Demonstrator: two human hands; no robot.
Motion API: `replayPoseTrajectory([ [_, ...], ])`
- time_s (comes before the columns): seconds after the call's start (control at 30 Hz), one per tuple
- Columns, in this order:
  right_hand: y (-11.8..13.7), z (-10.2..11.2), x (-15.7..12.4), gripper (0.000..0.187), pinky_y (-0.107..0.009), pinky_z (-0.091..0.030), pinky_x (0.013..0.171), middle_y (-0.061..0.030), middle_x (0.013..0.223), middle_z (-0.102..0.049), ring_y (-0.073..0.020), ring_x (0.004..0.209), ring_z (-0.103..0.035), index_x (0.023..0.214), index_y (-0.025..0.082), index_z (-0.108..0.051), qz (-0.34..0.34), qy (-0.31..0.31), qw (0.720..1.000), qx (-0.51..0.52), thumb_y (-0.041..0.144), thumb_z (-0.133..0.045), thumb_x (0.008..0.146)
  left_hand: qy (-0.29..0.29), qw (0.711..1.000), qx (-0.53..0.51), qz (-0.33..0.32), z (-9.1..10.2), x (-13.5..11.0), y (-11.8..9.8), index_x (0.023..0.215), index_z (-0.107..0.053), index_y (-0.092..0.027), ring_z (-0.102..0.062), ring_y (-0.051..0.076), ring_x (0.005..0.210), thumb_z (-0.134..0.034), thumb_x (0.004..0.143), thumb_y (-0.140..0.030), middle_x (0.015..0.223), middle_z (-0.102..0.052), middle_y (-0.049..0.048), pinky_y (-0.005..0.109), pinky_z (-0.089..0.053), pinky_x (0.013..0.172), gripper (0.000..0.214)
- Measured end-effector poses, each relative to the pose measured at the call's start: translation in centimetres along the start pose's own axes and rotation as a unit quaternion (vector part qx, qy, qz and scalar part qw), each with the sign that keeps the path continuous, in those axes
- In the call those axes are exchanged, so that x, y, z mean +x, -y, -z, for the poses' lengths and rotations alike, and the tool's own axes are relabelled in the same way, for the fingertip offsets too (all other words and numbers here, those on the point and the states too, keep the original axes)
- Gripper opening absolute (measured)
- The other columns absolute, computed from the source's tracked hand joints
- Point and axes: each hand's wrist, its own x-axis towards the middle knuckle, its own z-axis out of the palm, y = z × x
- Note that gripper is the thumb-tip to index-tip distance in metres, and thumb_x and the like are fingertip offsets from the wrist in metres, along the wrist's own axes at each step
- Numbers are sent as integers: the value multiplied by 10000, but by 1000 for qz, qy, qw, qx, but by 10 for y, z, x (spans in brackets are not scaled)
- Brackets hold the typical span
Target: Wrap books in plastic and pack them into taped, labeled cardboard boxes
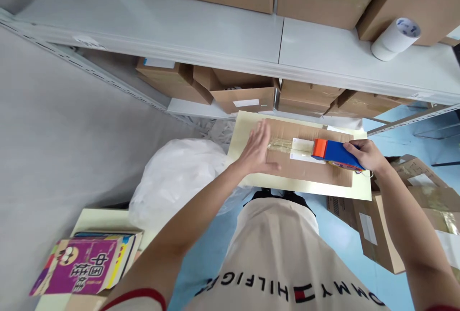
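Box (305,171), brown and flat, lies on a cream tabletop (245,124) in front of the person; all clock positions are taken from its middle, as seen in the view. Clear tape (281,145) runs along the top from the 9 o'clock end to a white label (297,144).

Right hand (365,154): closed around the 3 o'clock end of a blue and orange dispenser (339,153), thumb on top, the other fingers largely hidden. The dispenser lies lengthwise over the box, its orange head turned to 9 o'clock and covering part of the label.

Left hand (258,150): holding nothing, spread wide with the thumb well away from the fingers, over the 9 o'clock end of the box. Whether the palm presses down cannot be told.

Surroundings: a white bag (176,174) at 9 o'clock, beside the tabletop; at 8 o'clock, farther off, books (81,264), the uppermost with a purple cover. Cartons (377,227) stand at 4 o'clock. At 12 o'clock is a shelf (151,14) of at least 2 levels, both bearing brown boxes; white rolls (393,42) stand on the upper level at 1 o'clock.
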Motion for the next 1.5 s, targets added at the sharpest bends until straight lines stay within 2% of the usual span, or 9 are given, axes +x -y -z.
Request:
replayPoseTrajectory([
  [0.13, 6, -2, 9, 630, -275, -376, 472, -12, 468, -521, -126, 476, -454, 500, 201, -535, 29, 25, 998, -51, 746, -492, 813, 85, 982, 168, -32, -1, 13, -21, 1573, -111, -18, -31, 435, 1527, -668, 490, -875, 1644, -63, 281, 529, 3, 1224, 1489],
  [0.27, -2, 15, 12, 617, -272, -368, 486, -6, 458, -503, -117, 474, -456, 472, 209, -473, 43, 48, 996, -63, 699, -500, 846, 91, 967, 238, -6, -9, 18, -23, 1568, -105, 4, -65, 429, 1527, -665, 498, -859, 1645, -80, 274, 502, -39, 1231, 1484],
  [0.47, -96, 71, -4, 606, -290, -395, 451, -36, 482, -598, -155, 445, -515, 559, 192, -624, -37, 60, 997, -44, 756, -551, 770, 102, 958, 269, 2, -5, 18, -18, 1553, -132, 46, -93, 456, 1515, -650, 467, -888, 1633, -94, 299, 502, -59, 1230, 1523],
  [0.63, -151, 64, 1, 589, -267, -357, 431, -5, 441, -528, -134, 428, -464, 536, 199, -573, -38, 44, 998, 11, 747, -536, 746, 102, 949, 295, 47, -7, 24, -29, 1555, -131, 38, -85, 463, 1515, -643, 480, -897, 1633, -77, 300, 528, -41, 1227, 1514],
  [0.97, -131, 8, 32, 604, -275, -302, 488, 25, 479, -361, -103, 491, -326, 477, 222, -388, 46, 54, 992, 103, 735, -495, 778, 155, 967, 192, -62, -108, 83, -144, 1571, -162, -13, -65, 420, 1530, -647, 596, -840, 1643, -93, 267, 511, 45, 1225, 1367],
  [1.13, -168, 33, 22, 596, -288, -334, 493, 3, 484, -479, -127, 484, -415, 516, 215, -514, 10, 91, 993, 81, 756, -508, 767, 167, 969, 174, -47, -111, 85, -142, 1572, -201, -41, -74, 430, 1526, -705, 524, -841, 1648, -86, 258, 502, 28, 1227, 1411],
  [1.23, -173, 50, 19, 580, -311, -372, 543, -30, 493, -545, -165, 507, -496, 522, 214, -574, -25, 89, 996, -17, 725, -520, 791, 181, 966, 177, -44, -108, 85, -147, 1552, -330, -167, -47, 455, 1521, -752, 522, -799, 1665, -92, 204, 572, 22, 1205, 1280],
  [1.4, -107, 22, 30, 481, -329, -421, 641, -143, 662, -667, -275, 730, -656, 721, 169, -719, 13, 34, 969, -246, 607, -570, 854, 207, 948, 240, -22, -107, 95, -171, 1405, -559, -276, -52, 497, 1501, -779, 509, -781, 1666, -142, 166, 667, -26, 1159, 1052],
  [1.5, -68, 7, 29, 361, -359, -436, 708, -188, 812, -717, -315, 833, -693, 874, 132, -745, 8, 87, 927, -364, 428, -543, 911, 209, 936, 282, 7, -112, 101, -183, 1346, -609, -253, -53, 498, 1497, -730, 519, -829, 1662, -136, 186, 702, -89, 1129, 1015],
])
